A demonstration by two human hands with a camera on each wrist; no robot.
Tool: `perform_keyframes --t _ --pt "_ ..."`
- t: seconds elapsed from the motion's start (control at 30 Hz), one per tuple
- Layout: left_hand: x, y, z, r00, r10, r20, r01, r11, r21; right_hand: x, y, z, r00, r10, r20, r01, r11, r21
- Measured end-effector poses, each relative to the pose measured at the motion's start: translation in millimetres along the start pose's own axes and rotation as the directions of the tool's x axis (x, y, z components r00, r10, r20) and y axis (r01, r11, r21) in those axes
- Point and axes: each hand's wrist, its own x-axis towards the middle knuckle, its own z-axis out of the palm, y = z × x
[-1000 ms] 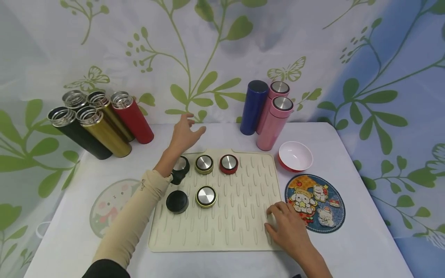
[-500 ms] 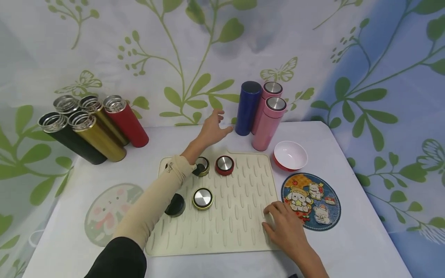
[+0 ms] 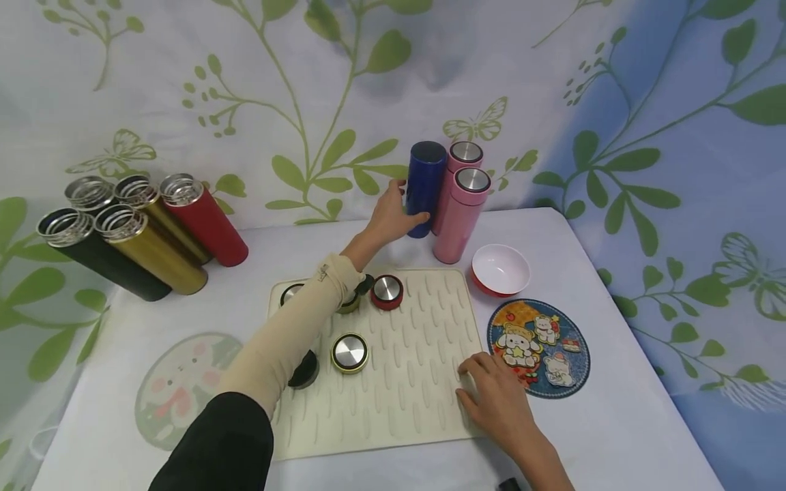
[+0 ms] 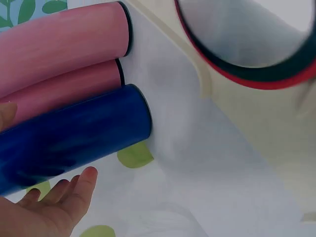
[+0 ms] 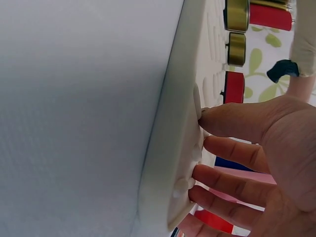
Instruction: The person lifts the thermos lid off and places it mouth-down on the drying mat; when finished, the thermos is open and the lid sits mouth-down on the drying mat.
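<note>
White table under leaf-print backdrop, blue bottle upright

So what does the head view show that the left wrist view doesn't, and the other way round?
Only the head view: the right hand, the five uncapped bottles and the red-and-white bowl.

Only the left wrist view: the dark base edges of the pink bottles, and a sliver of background between the blue bottle and the nearest fingers of the left hand.

Both: the left hand, blue and pink bottles, red-rimmed lid and pale mat.
</note>
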Motion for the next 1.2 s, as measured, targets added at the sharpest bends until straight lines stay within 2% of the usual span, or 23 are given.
perform_keyframes --t 0.2,0.3,0.47,0.57,0.7,0.87,1.0,1.1,1.2 --pt "9.3 -2.6 -2.5 0.999 -0.006 -0.047 0.005 1.0 -0.029 3.1 -3 1 0.999 -0.027 -0.021 0.028 1.0 0.011" --pt "13.9 -3.6 -1.2 0.998 -0.013 -0.061 0.012 1.0 -0.004 3.7 -3 0 0.999 -0.033 -0.024 0.033 0.999 0.017" --pt "18.8 -2.1 5.3 0.998 0.018 -0.066 -0.013 0.996 0.084 0.6 -2 -4 1.0 -0.002 -0.024 0.003 1.0 0.003" --pt "18.0 -2.4 8.0 0.998 -0.008 -0.057 0.017 0.986 0.165 -1.2 -2 -4 1.0 0.005 -0.019 -0.005 1.0 0.008" --pt "15.0 -5.0 7.6 0.995 -0.07 -0.066 0.082 0.974 0.212 -1.4 -1 -2 0.999 -0.013 -0.029 0.013 1.0 0.018" --pt "9.9 -5.8 5.4 0.993 -0.068 -0.092 0.082 0.984 0.158 -1.2 -2 -1 0.999 -0.02 -0.033 0.02 1.0 -0.002" --pt "-1.1 -5.1 2.5 0.993 -0.049 -0.112 0.061 0.992 0.111 -2.1 -2 -3 1.0 -0.025 -0.018 0.025 1.0 -0.006" --pt "-12.2 -3.7 -3.5 0.989 -0.003 -0.145 0.015 0.997 0.08 -3.2 -2 -4 1.0 -0.022 0.001 0.022 1.0 -0.006" --pt "-24.3 1.0 -14.2 0.982 0.065 -0.18 -0.059 0.998 0.037 -4.3 -3 -6 1.0 -0.005 0.011 0.005 1.0 -0.015"
